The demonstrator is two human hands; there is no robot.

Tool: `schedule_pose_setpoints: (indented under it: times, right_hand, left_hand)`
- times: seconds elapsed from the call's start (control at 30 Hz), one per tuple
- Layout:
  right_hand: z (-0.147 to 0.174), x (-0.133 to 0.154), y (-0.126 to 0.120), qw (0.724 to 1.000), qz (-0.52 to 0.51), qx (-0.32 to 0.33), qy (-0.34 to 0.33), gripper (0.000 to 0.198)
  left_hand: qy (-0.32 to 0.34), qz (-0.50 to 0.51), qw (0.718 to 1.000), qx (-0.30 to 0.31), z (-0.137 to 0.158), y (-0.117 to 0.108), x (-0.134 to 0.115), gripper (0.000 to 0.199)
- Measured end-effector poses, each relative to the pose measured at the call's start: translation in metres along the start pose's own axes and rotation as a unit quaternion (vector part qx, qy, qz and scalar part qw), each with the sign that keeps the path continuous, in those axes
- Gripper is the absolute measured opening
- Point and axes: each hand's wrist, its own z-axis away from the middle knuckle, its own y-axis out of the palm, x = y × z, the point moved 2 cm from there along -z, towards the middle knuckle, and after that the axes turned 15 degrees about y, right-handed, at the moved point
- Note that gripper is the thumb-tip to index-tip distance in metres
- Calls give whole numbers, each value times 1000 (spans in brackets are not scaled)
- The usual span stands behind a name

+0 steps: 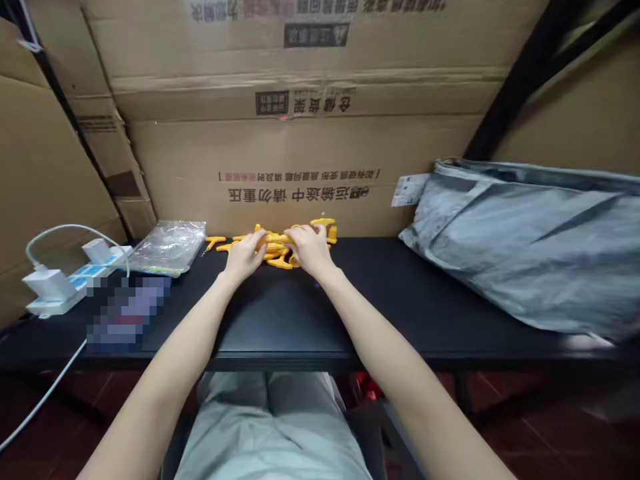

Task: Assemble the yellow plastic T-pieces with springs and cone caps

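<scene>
1. Yellow pieces [280,263] lie in a loose heap at the far side of the black table [285,333], close to the cardboard wall [300,150]. Several have a branched shape, and they overlap, so I cannot count them.
2. My left hand [244,253] is at the heap's left part, palm down, with thumb and fingers clamped on one end of a yellow bar [277,238].
3. My right hand [309,247] comes in from the other side, its fingertips bent onto the opposite end of that bar. Between my two hands a short stretch of it shows; how hard I press, I cannot tell.
4. Left of the heap, one forked yellow piece [216,241] lies near a clear plastic packet [170,247], and another shows beyond my right fingers.
5. Farther left I have a white power strip [113,257] with white plugs in it, and a pale cable [60,373] hanging past the table's front edge. Just beside the strip lies a flat dark thing [133,313], blurred into squares.
6. On my right, a big grey bag [525,247] slumps over the tabletop, well apart from my hands, with a white label [410,190] at its upper left corner.
7. Below the edge I see my light grey trousers [270,427].
</scene>
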Motion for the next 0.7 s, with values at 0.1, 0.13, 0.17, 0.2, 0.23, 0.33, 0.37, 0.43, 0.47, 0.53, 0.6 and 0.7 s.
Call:
schedule_pose_setpoints:
  times: [0.1,0.13,0.17,0.2,0.23,0.33,0.37,0.43,0.47,0.53,0.6,0.7]
  right_hand:
    - [-1,2,-1,1000,14,-18,10,25]
    - [-1,2,-1,999,19,-22,13,25]
    - [-1,1,-1,999,26,-26,18,26]
    - [-1,1,-1,999,31,-28,21,26]
    - [-1,0,-1,999,34,-27,21,27]
    - [0,-4,4,1000,25,-16,1,24]
    - [0,-5,6,1000,18,-11,-7,25]
    - [0,-6,11,1000,10,-1,-17,29]
    - [0,-7,13,1000,9,5,-18,30]
    - [0,-6,16,1000,15,16,-15,29]
    - [0,-5,15,999,21,21,-12,26]
    - [0,-3,12,1000,22,11,-12,24]
  left_hand:
    - [-1,6,1000,-3,-1,0,-3,28]
    - [-1,9,1000,-3,-1,0,-4,27]
    - [0,11,1000,-4,-2,-1,-6,26]
    - [1,14,1000,-5,-2,-1,-7,26]
    - [1,16,1000,-4,-3,0,-8,26]
    - [-10,11,1000,6,-3,0,-9,27]
    - [-17,7,1000,9,-2,0,-8,28]
    - [-28,-2,999,15,-1,1,-5,28]
    - [-32,-6,999,17,-1,2,-4,28]
    - [-33,-10,999,19,1,3,-2,28]
    - [-29,-12,999,21,1,3,0,28]
    - [-22,-19,999,26,1,1,1,29]
